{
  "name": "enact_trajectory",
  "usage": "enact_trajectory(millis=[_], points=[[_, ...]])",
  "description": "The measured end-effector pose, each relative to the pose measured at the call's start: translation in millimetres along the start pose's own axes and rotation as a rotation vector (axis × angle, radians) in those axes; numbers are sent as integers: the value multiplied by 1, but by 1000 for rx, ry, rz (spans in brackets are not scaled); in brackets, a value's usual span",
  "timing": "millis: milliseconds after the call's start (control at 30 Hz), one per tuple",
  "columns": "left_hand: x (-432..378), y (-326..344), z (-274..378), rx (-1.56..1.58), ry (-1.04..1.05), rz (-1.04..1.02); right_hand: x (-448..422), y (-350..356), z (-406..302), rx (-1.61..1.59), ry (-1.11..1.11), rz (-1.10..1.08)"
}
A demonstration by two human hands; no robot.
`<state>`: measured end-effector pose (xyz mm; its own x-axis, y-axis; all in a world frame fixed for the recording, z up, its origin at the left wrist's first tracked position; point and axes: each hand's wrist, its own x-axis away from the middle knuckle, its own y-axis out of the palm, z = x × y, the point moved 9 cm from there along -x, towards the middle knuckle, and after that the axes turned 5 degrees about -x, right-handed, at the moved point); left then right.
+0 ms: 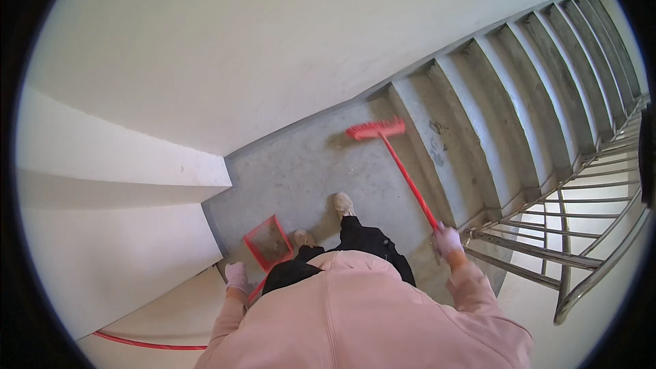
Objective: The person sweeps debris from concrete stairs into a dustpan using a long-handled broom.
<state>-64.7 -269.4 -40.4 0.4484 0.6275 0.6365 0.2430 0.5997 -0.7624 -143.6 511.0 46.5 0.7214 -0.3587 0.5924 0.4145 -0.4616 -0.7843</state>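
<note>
My right hand (pixel 447 242), in a pale thin glove, grips the upper end of a red broom (pixel 408 180). The handle slants away towards the upper left. Its bristle head (pixel 378 128), slightly blurred, is by the foot of the stairs, bristles facing the wall. My left hand (pixel 236 275), also gloved, is at the lower left with curled fingers. Close beside it is a red dustpan (pixel 277 219) with grey-brown debris inside. The dustpan's handle runs back beside my left wrist and disappears behind my sleeve; whether my fingers hold anything is hidden.
Concrete stairs (pixel 474 118) adjoin the landing (pixel 307 164) on the right, with a metal railing (pixel 533 248) along their near side. A white wall (pixel 246 51) borders the far side; a wall corner (pixel 225 179) juts in at left. A red tube-like strip (pixel 148 343) crosses the lower left.
</note>
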Motion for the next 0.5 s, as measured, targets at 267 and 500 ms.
enact_trajectory(millis=[267,500], points=[[81,-64,126,112,81,111,-164,-24,-91,-393,272,-133],[72,-24,53,-17,98,9,-37,90,34,-539,471,-161]])
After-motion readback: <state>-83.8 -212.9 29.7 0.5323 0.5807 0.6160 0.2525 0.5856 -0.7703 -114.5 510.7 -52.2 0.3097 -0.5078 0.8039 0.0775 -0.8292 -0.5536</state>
